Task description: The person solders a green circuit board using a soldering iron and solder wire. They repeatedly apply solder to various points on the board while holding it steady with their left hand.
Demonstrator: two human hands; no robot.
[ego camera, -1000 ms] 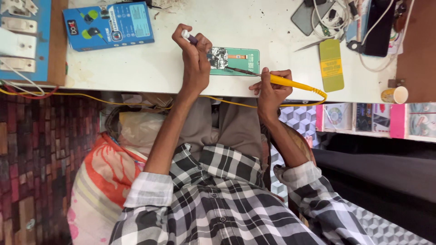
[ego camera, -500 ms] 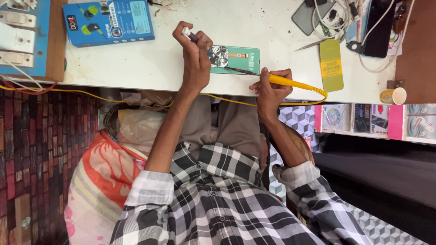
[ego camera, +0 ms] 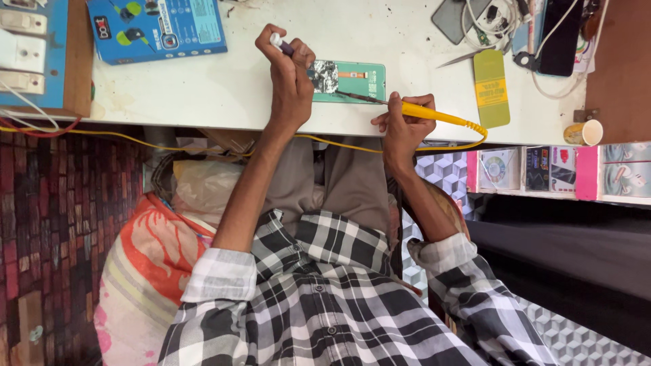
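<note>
On the white worktop (ego camera: 203,95) lies a green phone panel (ego camera: 349,81). The left hand (ego camera: 291,74) grips a small pen-like tool (ego camera: 279,44), its tip hidden. The right hand (ego camera: 403,129) closes around a yellow soldering iron (ego camera: 434,115), whose tip touches the panel.

Black-and-white checked shirt (ego camera: 325,305) worn, buttoned at front; sleeves rolled, pale cuffs turned back at forearms; khaki trousers (ego camera: 352,183) seen toward 12 o'clock.

A white worktable (ego camera: 224,91) bears a green phone panel (ego camera: 349,81), blue box (ego camera: 159,27), yellow card (ego camera: 491,88).

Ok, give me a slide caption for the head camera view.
Right hand touches yellow soldering iron to green board; left hand grips small tool.
</note>
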